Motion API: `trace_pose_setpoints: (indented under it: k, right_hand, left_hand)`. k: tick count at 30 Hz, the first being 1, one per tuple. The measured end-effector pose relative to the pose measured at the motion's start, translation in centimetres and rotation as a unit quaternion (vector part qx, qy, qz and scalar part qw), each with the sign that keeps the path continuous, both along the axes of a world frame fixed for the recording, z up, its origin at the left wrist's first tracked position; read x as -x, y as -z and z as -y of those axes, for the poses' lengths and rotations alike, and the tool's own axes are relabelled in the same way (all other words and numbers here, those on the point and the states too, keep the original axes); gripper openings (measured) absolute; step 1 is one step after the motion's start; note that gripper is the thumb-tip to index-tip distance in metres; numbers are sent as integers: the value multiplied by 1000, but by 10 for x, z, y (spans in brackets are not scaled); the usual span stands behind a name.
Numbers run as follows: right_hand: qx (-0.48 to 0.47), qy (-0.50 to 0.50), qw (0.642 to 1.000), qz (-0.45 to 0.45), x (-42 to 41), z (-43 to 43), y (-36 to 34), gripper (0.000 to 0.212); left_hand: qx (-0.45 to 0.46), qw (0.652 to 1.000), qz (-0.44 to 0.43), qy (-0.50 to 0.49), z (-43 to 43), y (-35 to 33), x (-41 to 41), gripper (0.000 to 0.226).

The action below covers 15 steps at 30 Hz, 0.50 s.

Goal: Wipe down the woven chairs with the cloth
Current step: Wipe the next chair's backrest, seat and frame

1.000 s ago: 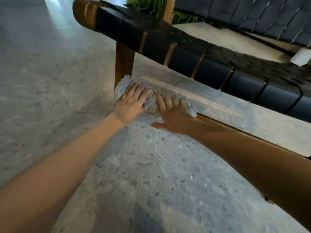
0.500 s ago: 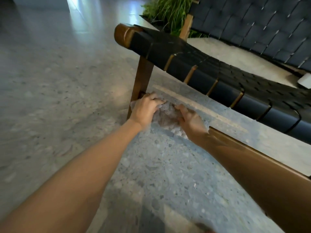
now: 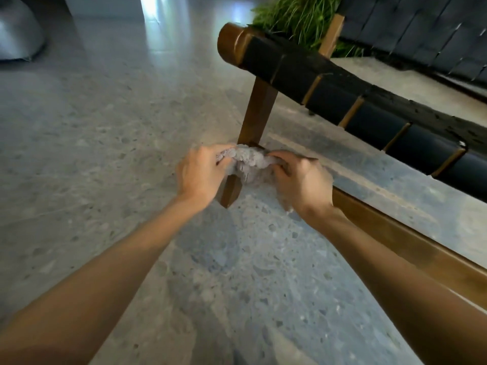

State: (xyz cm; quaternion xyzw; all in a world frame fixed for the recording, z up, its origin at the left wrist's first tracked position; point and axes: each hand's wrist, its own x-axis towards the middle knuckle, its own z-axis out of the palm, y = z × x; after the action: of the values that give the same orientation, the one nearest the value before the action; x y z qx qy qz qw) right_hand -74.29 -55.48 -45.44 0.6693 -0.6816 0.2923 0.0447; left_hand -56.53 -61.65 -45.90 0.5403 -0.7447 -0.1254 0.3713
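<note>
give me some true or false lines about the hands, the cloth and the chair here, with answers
1. The left hand and the right hand both grip the cloth. True.
2. The cloth is spread over the black woven seat. False: it is bunched at the wooden leg, below the seat.
3. A green plant stands behind the seat. True.
4. The floor is made of wooden planks. False: it is speckled grey stone.
</note>
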Motion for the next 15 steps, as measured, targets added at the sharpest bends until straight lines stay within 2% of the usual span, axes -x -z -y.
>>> trace_pose_setpoints:
  k: [3, 6, 9, 12, 13, 15]
  right_hand:
    - [32, 12, 992, 121, -11, 16, -3, 23]
    - [76, 0, 975, 210, -20, 33, -5, 26]
    - [100, 0, 964, 246, -22, 56, -8, 32]
    - [103, 11, 969, 226, -20, 74, -11, 38]
    - [113, 4, 966, 233, -19, 78, -10, 36]
    - [127, -2, 958, 256, -18, 86, -10, 30]
  left_hand:
    - [19, 998, -18, -63, 10, -6, 8, 29]
    - [-1, 987, -147, -70, 27, -12, 30, 27]
    - [-31, 966, -256, -4, 49, -14, 48, 30]
    - [-112, 899, -411, 104, 61, -19, 58, 37]
    - [-128, 881, -436, 133, 64, -21, 60, 41]
    - [-140, 876, -432, 165, 69, -24, 61, 48]
